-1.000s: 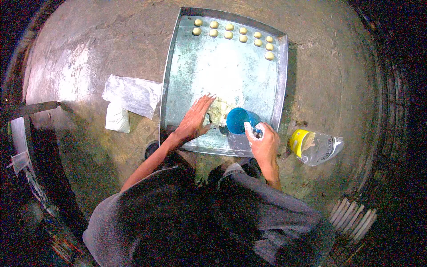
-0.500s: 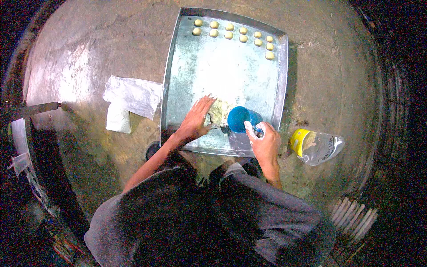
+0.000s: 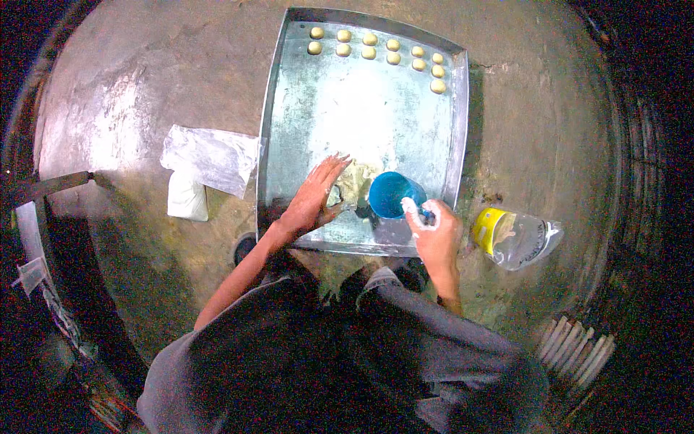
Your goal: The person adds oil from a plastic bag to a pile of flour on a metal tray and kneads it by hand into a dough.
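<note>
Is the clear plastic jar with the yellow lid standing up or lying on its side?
Lying on its side. The clear jar rests lengthwise on the floor right of the metal tray, its yellow lid facing the tray.

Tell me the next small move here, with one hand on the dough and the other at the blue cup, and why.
Probably pinch a small piece off the dough lump under the left hand: the dough balls fill only the tray's far edge. The right hand holds the blue cup beside it.

Pale dough lump point(image 3: 354, 182) on metal tray, blue cup point(image 3: 390, 194) upright just beside it
</note>
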### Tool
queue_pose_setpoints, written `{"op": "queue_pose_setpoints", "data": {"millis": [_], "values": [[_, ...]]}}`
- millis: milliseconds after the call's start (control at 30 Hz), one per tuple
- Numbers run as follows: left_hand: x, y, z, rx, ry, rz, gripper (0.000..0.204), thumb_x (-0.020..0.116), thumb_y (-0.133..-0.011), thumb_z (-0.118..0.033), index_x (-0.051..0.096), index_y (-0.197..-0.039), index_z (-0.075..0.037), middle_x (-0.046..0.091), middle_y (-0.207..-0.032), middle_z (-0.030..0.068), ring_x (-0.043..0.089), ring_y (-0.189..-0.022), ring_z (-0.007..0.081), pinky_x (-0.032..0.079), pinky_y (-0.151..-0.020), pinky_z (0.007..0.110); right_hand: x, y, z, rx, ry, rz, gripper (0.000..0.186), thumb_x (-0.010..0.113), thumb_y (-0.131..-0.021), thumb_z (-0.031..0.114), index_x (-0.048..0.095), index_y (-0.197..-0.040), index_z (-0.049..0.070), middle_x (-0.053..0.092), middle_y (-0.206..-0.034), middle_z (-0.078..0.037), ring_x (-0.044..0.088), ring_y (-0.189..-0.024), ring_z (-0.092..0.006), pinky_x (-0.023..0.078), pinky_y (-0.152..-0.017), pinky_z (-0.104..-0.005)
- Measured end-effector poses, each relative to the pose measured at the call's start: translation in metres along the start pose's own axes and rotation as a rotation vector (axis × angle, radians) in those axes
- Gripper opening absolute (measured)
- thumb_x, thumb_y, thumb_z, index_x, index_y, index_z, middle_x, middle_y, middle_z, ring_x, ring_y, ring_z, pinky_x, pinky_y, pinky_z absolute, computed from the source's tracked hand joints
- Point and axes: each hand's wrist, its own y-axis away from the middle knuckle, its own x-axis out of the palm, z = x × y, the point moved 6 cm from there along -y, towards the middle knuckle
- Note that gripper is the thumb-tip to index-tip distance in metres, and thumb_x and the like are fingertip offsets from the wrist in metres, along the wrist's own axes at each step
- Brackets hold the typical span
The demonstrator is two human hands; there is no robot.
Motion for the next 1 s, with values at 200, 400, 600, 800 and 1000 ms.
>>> {"op": "queue_pose_setpoints", "data": {"millis": [200, 400, 600, 800, 1000], "values": [[-0.006, -0.003, -0.014, -0.012, -0.063, -0.039, 0.092, 0.077, -0.072, -0.019, 0.027, -0.149, -0.006, 0.032, -0.151, 0.0203, 0.024, -0.143, 0.0396, 0.02, -0.119, 0.048, -0.028, 0.001, -0.064, 0.304, -0.307, -0.097, 0.049, 0.073, -0.086, 0.039, 0.065, -0.099, -0.008, 0.06, -0.075, -0.007, 0.052, -0.071, -0.016, 0.046, -0.068, -0.0339], [0.01, -0.014, -0.032, -0.013, -0.164, 0.053, 0.089, 0.077, -0.076, -0.026, 0.029, -0.149, -0.008, 0.032, -0.152, 0.0176, 0.023, -0.144, 0.0377, 0.019, -0.119, 0.049, -0.068, -0.018, -0.095, 0.449, -0.67, -0.39, 0.021, 0.065, -0.093, 0.028, 0.064, -0.091, 0.007, 0.052, -0.07, 0.006, 0.04, -0.056, -0.0035, 0.029, -0.047, -0.0217], [0.009, -0.028, -0.033, -0.041, -0.199, 0.011, 0.089, 0.078, -0.075, -0.03, 0.031, -0.147, -0.007, 0.033, -0.151, 0.0173, 0.027, -0.142, 0.0375, 0.024, -0.117, 0.049, -0.088, -0.045, -0.148, 0.475, -0.753, -0.663, 0.026, 0.065, -0.091, 0.034, 0.061, -0.09, 0.009, 0.052, -0.074, 0.002, 0.046, -0.06, -0.0063, 0.035, -0.053, -0.0224], [0.005, -0.008, -0.034, -0.013, -0.249, -0.018, 0.088, 0.077, -0.071, -0.022, 0.034, -0.146, -0.008, 0.035, -0.151, 0.0154, 0.031, -0.139, 0.0371, 0.028, -0.116, 0.047, -0.058, -0.059, -0.204, 0.573, -0.819, -0.564, 0.03, 0.063, -0.091, 0.041, 0.063, -0.093, 0.011, 0.057, -0.077, 0.002, 0.051, -0.063, -0.011, 0.04, -0.056, -0.0257], [0.01, -0.011, -0.023, -0.053, -0.368, 0.034, 0.093, 0.077, -0.07, -0.025, 0.03, -0.145, 0.001, 0.037, -0.146, 0.0175, 0.033, -0.136, 0.0361, 0.03, -0.114, 0.044, -0.047, -0.061, -0.199, 0.617, -0.703, -0.561, 0.043, 0.06, -0.093, 0.044, 0.062, -0.104, 0.003, 0.061, -0.083, -0.006, 0.055, -0.066, -0.0154, 0.048, -0.057, -0.0296]]}}
